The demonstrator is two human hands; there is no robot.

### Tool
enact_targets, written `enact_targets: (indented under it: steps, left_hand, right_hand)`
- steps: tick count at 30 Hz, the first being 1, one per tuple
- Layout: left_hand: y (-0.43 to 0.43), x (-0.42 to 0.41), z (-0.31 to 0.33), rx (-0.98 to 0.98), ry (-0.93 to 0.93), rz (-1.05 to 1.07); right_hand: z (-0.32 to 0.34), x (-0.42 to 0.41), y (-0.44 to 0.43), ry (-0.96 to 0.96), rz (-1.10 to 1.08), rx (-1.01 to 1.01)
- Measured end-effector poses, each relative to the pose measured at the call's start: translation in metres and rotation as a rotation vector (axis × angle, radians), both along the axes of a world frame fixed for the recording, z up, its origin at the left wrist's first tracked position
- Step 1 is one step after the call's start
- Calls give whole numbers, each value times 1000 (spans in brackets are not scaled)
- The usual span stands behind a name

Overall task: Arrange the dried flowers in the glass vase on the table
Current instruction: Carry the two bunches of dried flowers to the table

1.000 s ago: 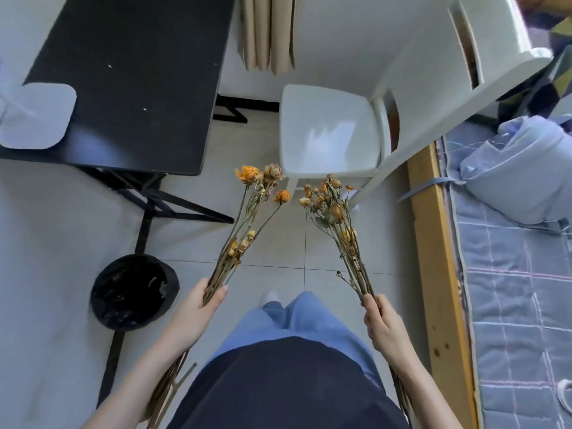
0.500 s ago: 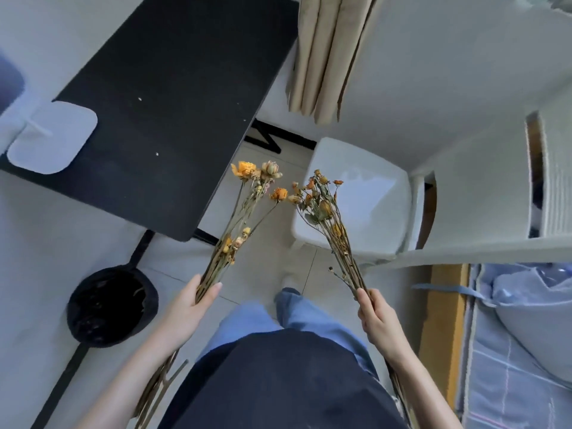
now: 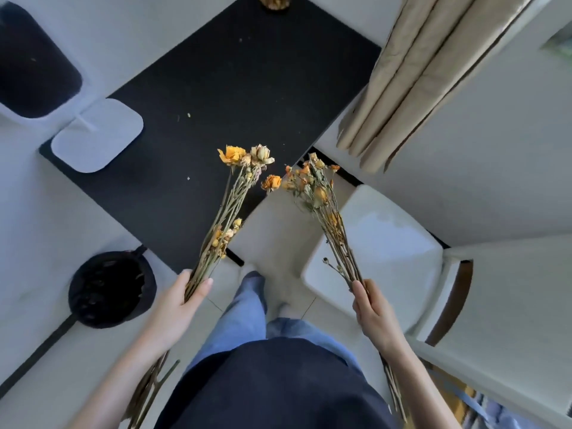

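My left hand (image 3: 175, 308) grips a bunch of dried flowers (image 3: 230, 205) by the stems; its orange and beige heads reach over the near corner of the black table (image 3: 241, 88). In my right hand (image 3: 371, 311) is a second bunch of dried flowers (image 3: 322, 205) with smaller orange buds, held above the floor beside a white chair. Both bunches point up and away from me, and their stem ends trail below my wrists. At the table's far edge a brownish object (image 3: 275, 1) is cut off by the frame; I cannot tell if it is the vase.
A white chair (image 3: 377, 243) stands to the right, close to my right hand. A black bin (image 3: 111, 286) sits on the floor at the left. A white stand base (image 3: 97, 134) rests on the table's left end. Beige curtains (image 3: 418, 75) hang at the upper right.
The view has swung up and toward the table, which now fills the upper middle. Both hands still hold their bunches, now nearer the table corner; the bed has left the frame.
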State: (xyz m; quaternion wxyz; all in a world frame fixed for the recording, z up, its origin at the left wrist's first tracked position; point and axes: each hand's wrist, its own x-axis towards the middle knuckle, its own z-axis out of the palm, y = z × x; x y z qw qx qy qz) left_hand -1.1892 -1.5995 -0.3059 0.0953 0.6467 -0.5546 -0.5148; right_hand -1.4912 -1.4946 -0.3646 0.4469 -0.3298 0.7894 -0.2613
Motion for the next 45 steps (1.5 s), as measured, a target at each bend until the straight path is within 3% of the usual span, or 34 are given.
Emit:
enact_targets:
  steps: [10, 24, 33, 38, 45]
  left_hand:
    - [-89, 32, -21, -92, -7, 63]
    - [-177, 27, -35, -120, 73, 313]
    - [-258, -73, -44, -136, 78, 593]
    - [-307, -139, -40, -135, 50, 692]
    - [-355, -219, -45, -64, 238, 946]
  right_hand:
    - [3, 12, -113, 15, 52, -4]
    - [28, -13, -284, 67, 255, -79]
    - [20, -80, -432, -126, 517, -32]
    - [22, -128, -500, -111, 688, -41]
    - [17, -150, -556, -159, 718, -19]
